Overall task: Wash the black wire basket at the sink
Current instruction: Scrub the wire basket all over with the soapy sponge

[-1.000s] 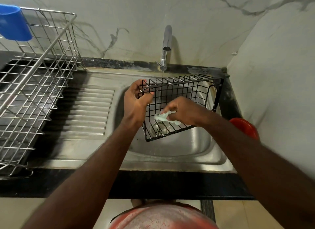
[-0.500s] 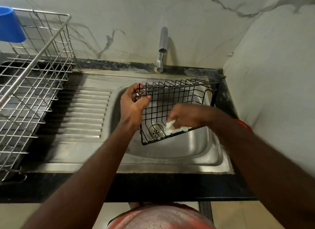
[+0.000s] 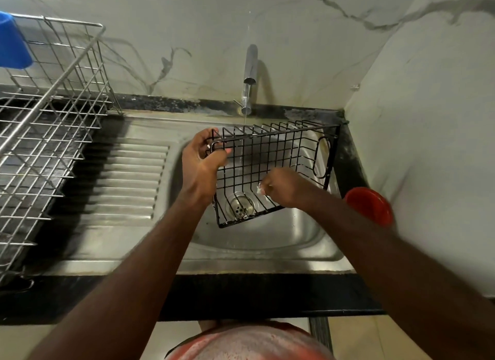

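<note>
Single wide-angle view, worn at head height, facing forward and steeply down onto a stainless steel sink (image 3: 281,241). Close range, both forearms (image 3: 150,257) entering from the bottom edge. Just left of centre, left hand (image 3: 199,166) gripping a corner of the black wire basket (image 3: 276,134). Beyond that grip, chrome tap (image 3: 250,64) and marble wall (image 3: 187,24); far left of it, silver wire dish rack (image 3: 51,113), cut by the frame edge.

Crowded over the sink (image 3: 294,236) by the tilted black wire basket (image 3: 270,158); left bare only along the near edge. Hemmed behind by the tap (image 3: 250,72), rightward by the side wall (image 3: 428,145) and a red tub (image 3: 368,205). Lay open across the draining board (image 3: 128,182) to the steel rack (image 3: 53,118).
</note>
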### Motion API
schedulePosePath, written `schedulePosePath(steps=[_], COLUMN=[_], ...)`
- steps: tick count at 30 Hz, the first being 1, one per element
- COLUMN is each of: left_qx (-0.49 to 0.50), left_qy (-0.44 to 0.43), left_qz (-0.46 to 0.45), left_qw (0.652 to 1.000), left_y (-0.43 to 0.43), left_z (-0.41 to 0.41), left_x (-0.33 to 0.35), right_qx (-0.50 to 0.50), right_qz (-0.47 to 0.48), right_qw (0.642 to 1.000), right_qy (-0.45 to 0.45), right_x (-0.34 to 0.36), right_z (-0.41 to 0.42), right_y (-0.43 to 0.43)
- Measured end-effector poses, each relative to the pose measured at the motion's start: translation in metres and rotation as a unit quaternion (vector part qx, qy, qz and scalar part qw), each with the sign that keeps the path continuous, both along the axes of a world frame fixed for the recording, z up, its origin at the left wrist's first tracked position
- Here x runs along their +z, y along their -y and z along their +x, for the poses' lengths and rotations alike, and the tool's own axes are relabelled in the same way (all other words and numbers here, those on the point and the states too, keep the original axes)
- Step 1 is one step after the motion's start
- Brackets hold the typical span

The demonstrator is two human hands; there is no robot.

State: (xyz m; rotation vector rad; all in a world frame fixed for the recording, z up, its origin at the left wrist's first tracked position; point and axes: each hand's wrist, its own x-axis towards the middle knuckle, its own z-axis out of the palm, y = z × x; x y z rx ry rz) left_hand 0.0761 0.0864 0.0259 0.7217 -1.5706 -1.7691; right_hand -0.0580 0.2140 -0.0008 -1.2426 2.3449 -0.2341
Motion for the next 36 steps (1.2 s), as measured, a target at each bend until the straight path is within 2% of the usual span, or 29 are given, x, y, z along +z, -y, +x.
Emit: schedulePosePath(steps=[4,7,10,12,15,17,22,26,28,31,33,36], left_qx=[-0.011,-0.011,0.002,0.004,0.002,0.004,-0.004,-0.007,0.002,-0.005,-0.012,-0.011], left_qy=[0.004,0.006,0.007,0.013,0.021,0.024,0.024,0.014,0.013,0.023,0.020,0.016], left_qz=[-0.016,-0.016,-0.012,-0.022,-0.037,-0.041,-0.058,-0.041,-0.035,-0.054,-0.067,-0.068], left_qw=[1.000,1.000,1.000,1.000,0.999,0.999,0.998,0.999,0.999,0.998,0.997,0.997], left_y=[-0.004,-0.004,-0.002,-0.001,0.001,0.002,0.004,0.001,0.001,-0.001,-0.002,-0.004], left_z=[0.002,0.002,0.002,0.002,0.001,0.001,0.003,0.005,0.004,0.003,0.003,0.004], left_x=[-0.003,-0.005,-0.004,-0.002,-0.001,-0.001,-0.004,-0.007,-0.009,-0.009,-0.009,-0.009], right_qx=[0.069,0.057,-0.014,-0.063,-0.078,-0.052,0.051,0.043,0.008,-0.023,-0.027,0.045], right_qz=[0.086,0.136,0.075,-0.010,-0.063,-0.027,0.088,0.160,0.132,0.007,-0.040,0.004], right_qw=[0.994,0.986,0.988,0.993,0.994,0.996,0.994,0.986,0.990,1.000,0.999,0.999], right_qy=[0.000,0.077,0.133,0.098,-0.052,-0.072,-0.032,0.029,0.039,-0.008,-0.013,0.001], right_x=[0.017,0.039,0.055,0.051,0.031,0.020,0.021,0.034,0.042,0.045,0.040,0.023], right_z=[0.000,-0.012,-0.029,-0.034,-0.032,-0.027,-0.023,-0.030,-0.030,-0.025,-0.016,-0.003], right_y=[-0.006,-0.014,-0.019,-0.017,-0.013,-0.015,-0.024,-0.024,-0.022,-0.014,-0.011,-0.010])
